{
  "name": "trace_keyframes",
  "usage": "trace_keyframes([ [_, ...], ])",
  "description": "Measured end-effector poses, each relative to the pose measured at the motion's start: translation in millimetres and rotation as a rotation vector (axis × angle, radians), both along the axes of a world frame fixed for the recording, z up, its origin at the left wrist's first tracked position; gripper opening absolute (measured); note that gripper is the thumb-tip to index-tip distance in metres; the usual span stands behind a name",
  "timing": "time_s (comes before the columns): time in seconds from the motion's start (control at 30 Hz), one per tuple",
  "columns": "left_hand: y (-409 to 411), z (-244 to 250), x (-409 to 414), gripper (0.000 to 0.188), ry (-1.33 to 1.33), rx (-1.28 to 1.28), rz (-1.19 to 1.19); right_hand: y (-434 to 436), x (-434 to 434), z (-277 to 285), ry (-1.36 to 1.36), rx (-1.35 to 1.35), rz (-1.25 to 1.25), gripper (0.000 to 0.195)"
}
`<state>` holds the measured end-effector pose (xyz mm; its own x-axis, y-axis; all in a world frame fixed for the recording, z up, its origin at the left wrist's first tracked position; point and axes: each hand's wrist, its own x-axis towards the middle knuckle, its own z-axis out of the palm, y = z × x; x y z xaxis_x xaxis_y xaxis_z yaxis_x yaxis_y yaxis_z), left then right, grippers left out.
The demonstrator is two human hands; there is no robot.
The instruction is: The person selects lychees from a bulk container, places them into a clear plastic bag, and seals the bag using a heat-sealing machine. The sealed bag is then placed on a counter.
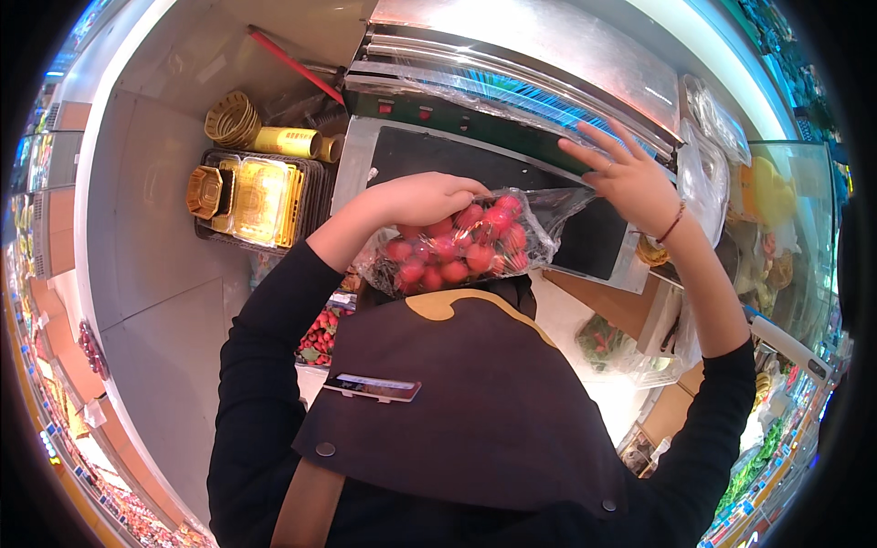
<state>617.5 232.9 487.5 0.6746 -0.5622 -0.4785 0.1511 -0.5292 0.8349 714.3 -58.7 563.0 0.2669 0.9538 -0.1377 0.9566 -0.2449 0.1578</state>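
Observation:
A pack of round red fruit (452,250) covered in clear plastic film lies against the front of my apron, at the near edge of the wrapping machine's black plate (582,233). My left hand (438,195) rests over the far left side of the pack, fingers curled onto it and thumb near its top. My right hand (616,168) is raised over the right part of the machine, fingers spread. A stretched tail of film (565,205) runs from the pack's right side towards my right palm; whether the hand touches it is unclear. The pack's underside is hidden.
The film wrapping machine's metal rollers (479,55) lie beyond the plate. At left are stacked dark trays (315,198), yellow containers (264,202), woven baskets (233,120) and a red-handled tool (294,61). Clear plastic packs (706,178) stand at right; another red fruit pack (322,335) sits below left.

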Motion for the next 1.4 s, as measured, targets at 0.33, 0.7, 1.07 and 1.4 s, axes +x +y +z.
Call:
trace_keyframes([
  [0.33,22,-2,-16,0.042,-0.038,-0.011,0.045,-2,4,17,0.101,-0.023,-0.106,0.009],
  [0.7,80,12,-40,0.04,0.108,0.079,0.101,18,-23,-4,0.2,0.145,-0.082,0.024],
  [1.07,77,33,-16,0.037,0.028,-0.137,0.067,99,-47,-74,1.416,0.5,-0.542,0.021],
  [1.4,45,38,31,0.036,0.007,-0.318,-0.083,33,-71,-64,1.689,0.872,-0.785,0.026],
])
